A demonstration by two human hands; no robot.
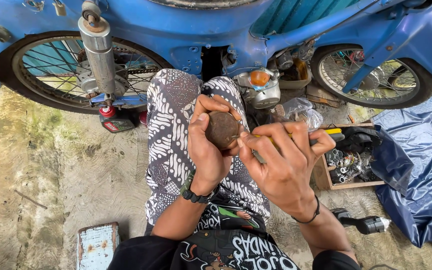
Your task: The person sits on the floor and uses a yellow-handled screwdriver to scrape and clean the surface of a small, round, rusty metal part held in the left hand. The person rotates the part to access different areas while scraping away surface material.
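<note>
Rusty round part sits at frame centre, clasped in the left hand; right hand pinches a yellow-handled tool against it, blue motorbike above, wooden parts tray at right.

Can't really see the tool's tip, it's buried between the right hand and the round brown part. The left hand covers most of that part too. The blue motorbike is chopped off at the top edge, and the bits in the wooden tray are too small to make out.
</note>
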